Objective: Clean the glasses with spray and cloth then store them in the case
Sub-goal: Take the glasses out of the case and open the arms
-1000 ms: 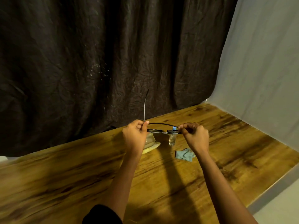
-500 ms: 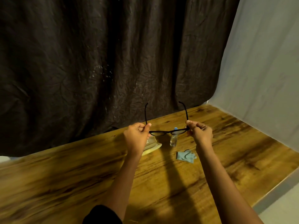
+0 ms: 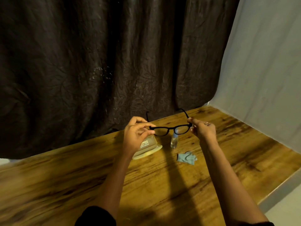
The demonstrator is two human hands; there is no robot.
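above a wooden table (image 3: 81,185), a person held a pair of black-framed glasses (image 3: 169,128) in the air with both bare hands, seen from their own head looking down. the left hand (image 3: 135,136) pinched the left end of the frame between thumb and forefinger, near the hinge, with the other fingers loosely curled beneath. the right hand (image 3: 202,129) pinched the right end of the frame in the same way, fingers bent in around it. the glasses were level, well clear of the tabletop, with both side arms unfolded and pointing away from the person toward the back of the table.

under and just behind the left hand, a pale cream glasses case (image 3: 147,147) lay on the table. it looked open, with small print on its raised part, though the hand hid some of it. just to the right of the case stood a small clear spray bottle (image 3: 174,142), upright, its top seen through the right lens. nearer the person and a little to the right, a crumpled light blue cloth (image 3: 186,158) lay on the wood, apart from the bottle.

a dark, wrinkled curtain (image 3: 97,62) hung behind the table, and a plain grey wall (image 3: 268,62) stood on the right. a black sleeve (image 3: 96,216) showed at the bottom edge on the left arm.
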